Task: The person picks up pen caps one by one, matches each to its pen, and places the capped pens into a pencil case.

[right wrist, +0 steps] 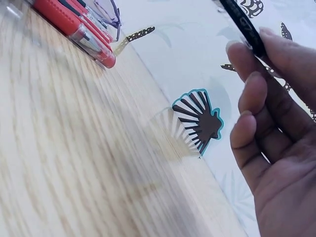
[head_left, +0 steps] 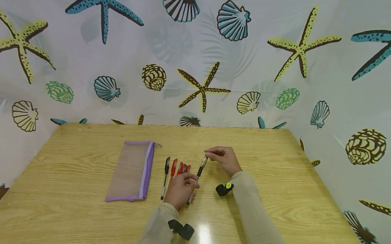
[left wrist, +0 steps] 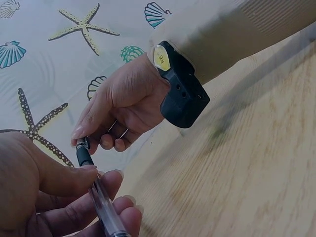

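Observation:
A clear-barrelled gel pen with a black grip (head_left: 200,171) slants between the two hands, above the table. My left hand (head_left: 181,189) pinches its barrel (left wrist: 103,205) between thumb and fingers. At the pen's upper end, my right hand (head_left: 224,160) pinches the capped end, where a black clip with pale lettering (right wrist: 243,22) shows between thumb and forefinger. Whether the cap is fully seated is hidden by the fingertips. Beside the left hand lie a black pen (head_left: 166,171) and several red pens (head_left: 173,166), partly covered by that hand.
Left of the pens lies a flat mesh zip pouch (head_left: 129,172) with purple edging. The wooden table (head_left: 65,165) ends at a curtain (head_left: 126,58) printed with shells and starfish. Black wrist cameras (head_left: 181,229) sit on both sleeves.

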Motion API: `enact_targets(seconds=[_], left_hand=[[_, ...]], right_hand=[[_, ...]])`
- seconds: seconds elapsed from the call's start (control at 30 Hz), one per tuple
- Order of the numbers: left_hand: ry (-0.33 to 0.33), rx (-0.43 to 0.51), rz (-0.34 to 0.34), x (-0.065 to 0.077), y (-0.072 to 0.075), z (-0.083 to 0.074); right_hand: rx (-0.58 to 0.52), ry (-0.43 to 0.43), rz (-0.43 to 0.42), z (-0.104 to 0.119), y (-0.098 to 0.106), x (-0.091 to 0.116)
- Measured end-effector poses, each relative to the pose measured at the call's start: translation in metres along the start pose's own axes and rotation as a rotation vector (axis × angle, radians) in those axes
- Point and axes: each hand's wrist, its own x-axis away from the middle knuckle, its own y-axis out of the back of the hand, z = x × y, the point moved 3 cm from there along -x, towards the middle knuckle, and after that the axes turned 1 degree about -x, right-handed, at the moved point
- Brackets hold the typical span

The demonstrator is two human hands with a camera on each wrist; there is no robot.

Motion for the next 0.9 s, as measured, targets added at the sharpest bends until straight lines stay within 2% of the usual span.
enact_targets(seconds=[0.27, 0.4, 0.57, 0.73, 0.9], left_hand=[[-0.008, 0.026, 0.001, 0.001, 0.0, 0.0], [-0.012, 0.055, -0.005, 0.0, 0.0, 0.0], [-0.016, 0.077, -0.016, -0.001, -0.001, 0.0], [-0.038, 0.103, -0.021, 0.001, -0.002, -0.001], [-0.018, 0.134, -0.031, 0.003, -0.007, -0.001]], right_hand=[[0.006, -0.016, 0.071, 0.023, -0.011, 0.01], [-0.009, -0.015, 0.072, 0.023, -0.014, 0.01], [-0.04, -0.028, 0.028, 0.01, -0.013, 0.005], [-0.082, 0.001, -0.025, 0.006, -0.018, 0.005], [-0.111, 0.018, -0.074, 0.003, -0.025, 0.01]])
